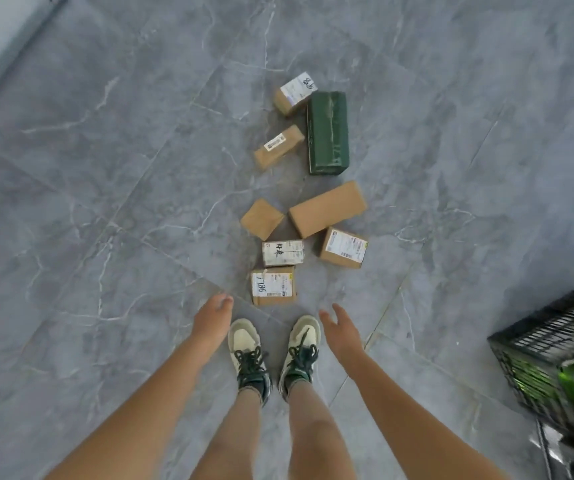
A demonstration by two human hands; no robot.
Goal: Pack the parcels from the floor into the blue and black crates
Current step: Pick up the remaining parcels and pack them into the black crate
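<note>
Left hand (213, 317): loosely curled, holding nothing, low over the floor (105, 202).
Right hand (339, 327): fingers spread, holding nothing.
Nearest labelled parcel (273, 285): on the floor just ahead, between both hands, nearer the left; long axis crosswise.
Black crate (555, 344): well right, at the frame's right edge.

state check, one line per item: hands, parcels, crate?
left hand: empty, fingers loosely curled
right hand: empty, fingers spread
green parcel: on floor, flat
seven brown parcels, nearest: on floor, sealed, unpicked
black crate: on floor, already holds something green
</note>
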